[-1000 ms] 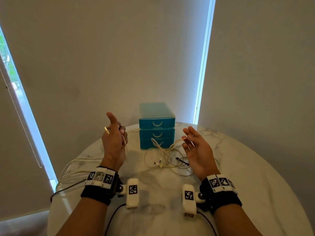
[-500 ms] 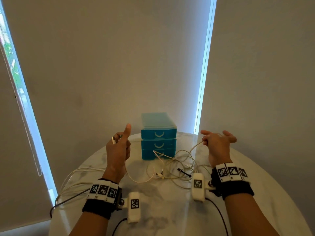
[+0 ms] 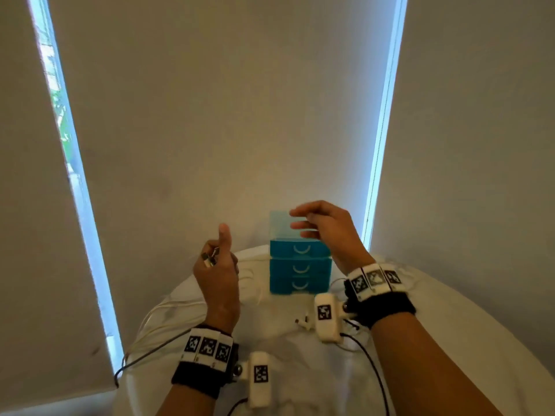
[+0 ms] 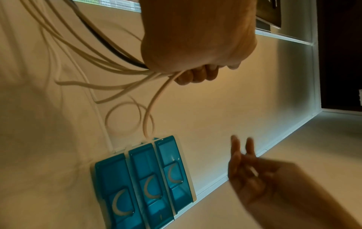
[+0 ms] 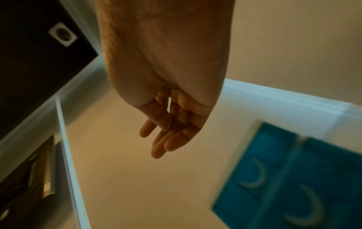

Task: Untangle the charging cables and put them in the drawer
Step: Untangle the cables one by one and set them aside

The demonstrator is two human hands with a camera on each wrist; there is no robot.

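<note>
The left hand [image 3: 216, 274] clenches a bunch of white charging cables [image 4: 125, 72], trailing left across the table [image 3: 450, 340]; the right hand [image 3: 327, 228], slack and apparently empty, hovers nearer the blue drawer unit [image 3: 300, 267].

right hand [image 5: 172, 124] blurred | cables [image 4: 109, 65] cut off at edge

- We can read no words, brand names or numbers anywhere.
- We see only black-and-white square code markers on the white wrist bands [image 3: 207, 347] and white wrist camera housings [image 3: 326, 316].
</note>
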